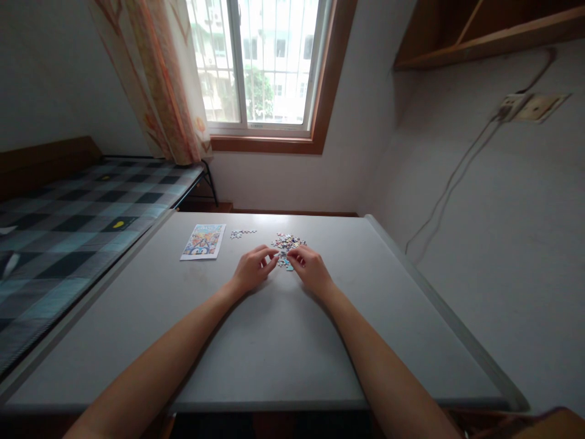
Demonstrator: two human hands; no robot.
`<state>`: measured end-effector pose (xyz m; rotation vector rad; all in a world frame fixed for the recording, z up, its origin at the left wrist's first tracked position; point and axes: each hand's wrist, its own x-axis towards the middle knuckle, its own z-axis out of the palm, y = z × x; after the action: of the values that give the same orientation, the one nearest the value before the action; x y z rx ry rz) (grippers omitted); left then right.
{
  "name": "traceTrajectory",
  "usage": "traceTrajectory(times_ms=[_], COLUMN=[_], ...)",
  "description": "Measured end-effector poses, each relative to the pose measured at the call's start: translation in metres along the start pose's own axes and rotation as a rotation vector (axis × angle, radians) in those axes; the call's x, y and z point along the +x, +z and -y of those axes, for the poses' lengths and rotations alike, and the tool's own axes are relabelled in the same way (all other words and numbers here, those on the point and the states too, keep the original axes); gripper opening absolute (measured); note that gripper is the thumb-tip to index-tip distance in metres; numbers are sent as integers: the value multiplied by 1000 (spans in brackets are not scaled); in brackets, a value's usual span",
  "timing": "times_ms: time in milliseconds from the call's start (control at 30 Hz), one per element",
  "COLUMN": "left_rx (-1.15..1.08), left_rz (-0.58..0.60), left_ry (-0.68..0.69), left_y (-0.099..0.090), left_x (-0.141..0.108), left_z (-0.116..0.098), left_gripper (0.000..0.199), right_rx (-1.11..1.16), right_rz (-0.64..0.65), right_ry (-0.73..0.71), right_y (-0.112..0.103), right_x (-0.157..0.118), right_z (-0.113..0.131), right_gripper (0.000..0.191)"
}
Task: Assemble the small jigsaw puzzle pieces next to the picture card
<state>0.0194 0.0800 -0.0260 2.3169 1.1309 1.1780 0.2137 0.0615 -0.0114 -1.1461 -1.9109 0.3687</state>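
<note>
Loose jigsaw puzzle pieces (pixel 289 240) lie in a pile toward the far middle of the table, with a few bluish pieces (pixel 289 266) at its near side. My left hand (pixel 256 267) is at the pile's left, thumb and forefinger closed on a small puzzle piece at their tips. Opposite it, my right hand (pixel 312 268) pinches at a puzzle piece (pixel 283 253) between the two hands. The fingertips partly cover these small pieces. Left of the pile lies a short joined strip of puzzle pieces (pixel 243 233), and beyond it a printed picture sheet (pixel 204 242).
The white table (pixel 274 353) has a raised rim (pixel 439 292) along its right side by the wall. A bed with a checked cover (pixel 105 201) stands at the left. Behind are a curtain (pixel 159 79) and a window; a cable (pixel 450 183) hangs on the right wall.
</note>
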Motion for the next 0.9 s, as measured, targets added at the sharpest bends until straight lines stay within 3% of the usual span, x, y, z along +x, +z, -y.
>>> traceTrajectory(times_ms=[900], left_rx=[-15], left_rz=[-6], left_ry=[47], left_y=[0], left_x=[-1], left_z=[3], left_gripper=[17], right_rx=[5], right_rz=[19], right_ry=[-10], right_y=[1], right_x=[0], right_z=[0], right_gripper=[9])
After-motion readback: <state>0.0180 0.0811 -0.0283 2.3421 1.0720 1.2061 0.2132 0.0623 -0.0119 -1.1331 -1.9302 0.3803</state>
